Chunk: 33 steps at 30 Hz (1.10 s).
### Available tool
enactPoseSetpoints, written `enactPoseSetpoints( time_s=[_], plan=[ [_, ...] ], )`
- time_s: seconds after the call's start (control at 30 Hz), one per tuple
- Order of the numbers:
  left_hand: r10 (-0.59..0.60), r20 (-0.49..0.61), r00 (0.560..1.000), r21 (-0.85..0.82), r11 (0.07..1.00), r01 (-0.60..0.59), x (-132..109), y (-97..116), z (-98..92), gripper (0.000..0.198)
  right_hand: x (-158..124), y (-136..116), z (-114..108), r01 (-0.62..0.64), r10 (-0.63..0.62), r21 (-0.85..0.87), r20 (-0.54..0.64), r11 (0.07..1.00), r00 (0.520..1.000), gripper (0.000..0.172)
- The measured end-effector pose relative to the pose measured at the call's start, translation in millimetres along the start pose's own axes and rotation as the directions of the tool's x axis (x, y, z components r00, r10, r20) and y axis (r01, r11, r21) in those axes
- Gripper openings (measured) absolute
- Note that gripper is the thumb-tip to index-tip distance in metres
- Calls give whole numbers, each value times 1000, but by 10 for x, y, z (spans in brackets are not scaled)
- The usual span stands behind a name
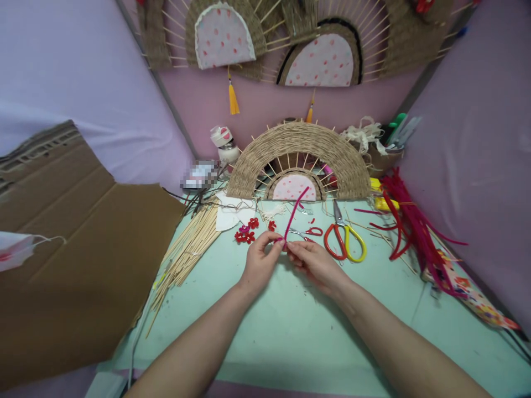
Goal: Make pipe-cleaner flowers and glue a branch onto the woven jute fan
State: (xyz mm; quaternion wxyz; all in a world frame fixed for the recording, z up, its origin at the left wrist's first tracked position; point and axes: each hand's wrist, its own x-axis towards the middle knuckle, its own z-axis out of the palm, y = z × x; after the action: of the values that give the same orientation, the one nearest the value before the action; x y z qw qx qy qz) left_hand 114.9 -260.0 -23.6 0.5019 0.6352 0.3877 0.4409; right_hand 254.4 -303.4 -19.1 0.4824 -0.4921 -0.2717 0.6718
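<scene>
A magenta fuzzy stem [295, 213] was pinched between the thumb and fingers of the left hand [262, 257], and its lower end was also grasped in the fingertip grip of the right hand [311, 262]. Both hands were brought nearly together over the middle of the surface [290, 342]. The stem's long free end was pointed up toward the far edge; its lower end was largely hidden by the fingers, though a short bent part could be made out by the left thumb.

Judged by this, the shaping of the stem was only begun, with most of its length left unbent. Just beyond the left hand, several small red and magenta flowers [249, 237] were laid out, apparently finished. Beyond the right hand, small scissors [314, 231] and larger scissors [345, 241] were set down, both unheld.

Farther out, a bundle of loose stems [410, 221], seemingly unworked, was heaped by the right edge, and thin sticks [186, 254] were spread toward the left edge. Near the far edge a woven arch [302, 138] was stood upright; no flowers could be seen on it.
</scene>
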Motion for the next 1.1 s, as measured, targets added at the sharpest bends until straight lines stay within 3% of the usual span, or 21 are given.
enactPoseSetpoints(
  time_s=[0.13, 0.23, 0.47, 0.63, 0.73, 0.77, 0.83, 0.9, 0.93, 1.0, 1.1],
  plan=[
    [82, 2, 997, 69, 994, -82, -22, -12, 13, 9, -37, -31, 14, -173, 147, 184, 143, 968, 979, 36],
    [87, -4, 996, 80, 993, -86, -22, 0, 18, 9, -43, -40, 33, -237, 185, 313, 186, 920, 965, 33],
    [-161, 26, 987, -81, 983, 162, 37, -15, 9, 17, 0, -43, 13, -225, 200, 387, 106, 894, 974, 22],
    [-221, 77, 972, -217, 948, 233, 41, -77, 18, 20, -20, -36, 10, -108, 111, 191, -4, 976, 994, 21],
    [-325, 82, 942, -356, 874, 332, 45, -58, 21, 24, -43, -45, 12, 88, -106, -120, -154, 989, 982, 22],
    [-366, 82, 927, -410, 835, 366, 48, -39, 20, 26, -51, -56, 5, 187, -241, -248, -212, 951, 947, 21],
    [-426, 107, 898, -496, 760, 420, 52, 11, 12, 30, -66, -88, -21, 381, -562, -523, -242, 762, 791, 18],
    [-446, 165, 880, -536, 708, 459, 50, 62, -1, 32, -76, -122, -59, 473, -788, -736, -132, 484, 601, 18],
    [-447, 196, 873, -548, 688, 476, 46, 82, -8, 32, -78, -134, -78, 476, -839, -802, -57, 361, 541, 20],
    [-441, 245, 863, -561, 662, 498, 35, 105, -19, 33, -78, -142, -109, 447, -859, -871, 58, 206, 509, 19],
    [-427, 283, 859, -565, 649, 509, 20, 104, -26, 32, -76, -115, -116, 438, -806, -880, 121, 183, 579, 14]
  ],
)
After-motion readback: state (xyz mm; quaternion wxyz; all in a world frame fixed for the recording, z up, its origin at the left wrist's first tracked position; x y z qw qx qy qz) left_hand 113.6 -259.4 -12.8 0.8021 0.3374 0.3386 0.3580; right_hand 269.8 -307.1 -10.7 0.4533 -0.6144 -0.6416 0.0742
